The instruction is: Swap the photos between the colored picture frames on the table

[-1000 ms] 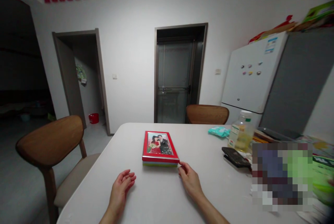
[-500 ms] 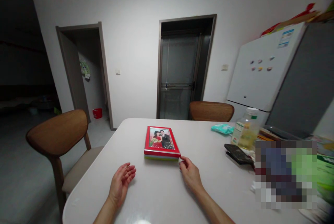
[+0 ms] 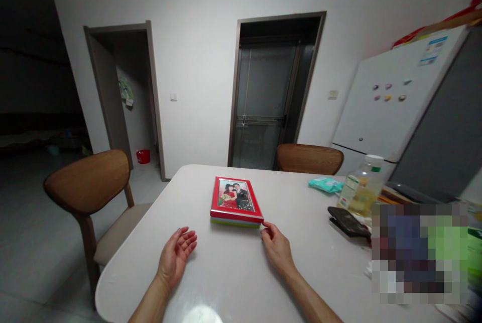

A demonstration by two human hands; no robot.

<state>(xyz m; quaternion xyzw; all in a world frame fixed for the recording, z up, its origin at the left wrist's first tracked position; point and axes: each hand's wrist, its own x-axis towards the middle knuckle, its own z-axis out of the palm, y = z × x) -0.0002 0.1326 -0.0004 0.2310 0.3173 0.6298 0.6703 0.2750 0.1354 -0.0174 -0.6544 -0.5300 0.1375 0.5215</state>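
A red picture frame [image 3: 236,198] with a photo of a couple lies face up on a thicker light-blue and green item [image 3: 236,222], whose kind I cannot tell. Both sit near the middle of the white table [image 3: 226,278]. Left of and nearer than the stack, my left hand [image 3: 177,255] rests palm turned inward, its fingers loosely bent and holding nothing. At the near right corner of the frame is my right hand [image 3: 276,247]. Its index fingertip appears to touch that corner, with the other fingers curled loosely and nothing in its grasp.
On the table's right stand a clear bottle [image 3: 361,187] of yellowish liquid, a teal packet [image 3: 326,185] and a dark flat object [image 3: 348,222]. A blurred-out patch hides things beside them. Wooden chairs [image 3: 88,182] flank the table; a fridge [image 3: 387,107] stands at right.
The camera view has shifted slightly, moving the background a little. Both hands and the picture frame keep nearly the same places relative to each other.
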